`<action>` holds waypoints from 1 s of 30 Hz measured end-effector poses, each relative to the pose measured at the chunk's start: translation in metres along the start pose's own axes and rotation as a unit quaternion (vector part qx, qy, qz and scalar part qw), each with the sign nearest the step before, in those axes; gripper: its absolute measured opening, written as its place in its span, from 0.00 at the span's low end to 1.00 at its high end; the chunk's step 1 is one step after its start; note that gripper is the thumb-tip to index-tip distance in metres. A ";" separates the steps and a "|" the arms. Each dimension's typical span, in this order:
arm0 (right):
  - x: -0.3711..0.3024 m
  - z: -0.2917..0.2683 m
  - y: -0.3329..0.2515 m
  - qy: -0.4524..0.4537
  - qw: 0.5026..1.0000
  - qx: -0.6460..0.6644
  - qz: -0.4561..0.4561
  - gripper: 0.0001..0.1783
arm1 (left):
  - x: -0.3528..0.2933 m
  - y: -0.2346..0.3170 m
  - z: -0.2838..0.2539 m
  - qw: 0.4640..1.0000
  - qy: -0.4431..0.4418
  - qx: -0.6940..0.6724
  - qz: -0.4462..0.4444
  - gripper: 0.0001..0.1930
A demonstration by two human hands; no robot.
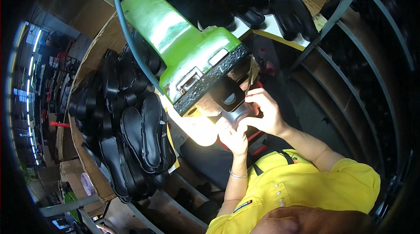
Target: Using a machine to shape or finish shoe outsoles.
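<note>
In front of me leans a green machine [168, 28] with a rough black lower edge and a grey cable. Under that edge, both hands hold a dark, shiny, curved piece [238, 115], which looks like a shoe sole. My left hand [232, 137] pinches its near left edge. My right hand [264, 113] grips the right side, thumb toward the left hand and fingers higher up. The machine hides the far end of the piece, so whether it touches anything inside cannot be told. A bright lamp [197, 130] glows just left of my left hand.
Many black shoe soles [151, 131] are heaped in a cardboard box [81, 76] on the left. More soles [286, 15] lie beyond the machine. A metal rack [337, 98] with sloping shelves stands on the right, and other shelves [181, 203] run below the box.
</note>
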State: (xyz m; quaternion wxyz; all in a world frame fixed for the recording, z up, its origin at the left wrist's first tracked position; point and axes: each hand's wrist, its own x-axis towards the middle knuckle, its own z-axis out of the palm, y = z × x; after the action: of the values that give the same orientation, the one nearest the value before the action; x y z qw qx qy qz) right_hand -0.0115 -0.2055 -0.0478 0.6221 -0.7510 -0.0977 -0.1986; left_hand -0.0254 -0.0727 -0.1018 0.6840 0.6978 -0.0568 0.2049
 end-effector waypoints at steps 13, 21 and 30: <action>0.022 -0.063 -0.042 -0.190 0.978 -0.066 -0.059 0.30 | -0.021 0.011 0.007 0.986 -0.056 -0.151 -0.047 0.29; 0.052 -0.194 -0.031 0.139 0.944 -0.140 -0.266 0.21 | -0.009 0.004 0.057 0.975 -0.155 -0.073 -0.140 0.08; 0.135 -0.235 0.116 0.050 0.893 -0.414 -0.167 0.22 | 0.020 -0.011 0.089 0.962 -0.212 -0.008 -0.172 0.06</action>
State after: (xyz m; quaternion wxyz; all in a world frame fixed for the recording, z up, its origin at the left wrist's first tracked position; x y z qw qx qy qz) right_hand 0.1141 -0.4718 -0.0606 0.2164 -0.9023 -0.0995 -0.3593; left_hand 0.0157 -0.1552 -0.1028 0.6865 0.7193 -0.0812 -0.0688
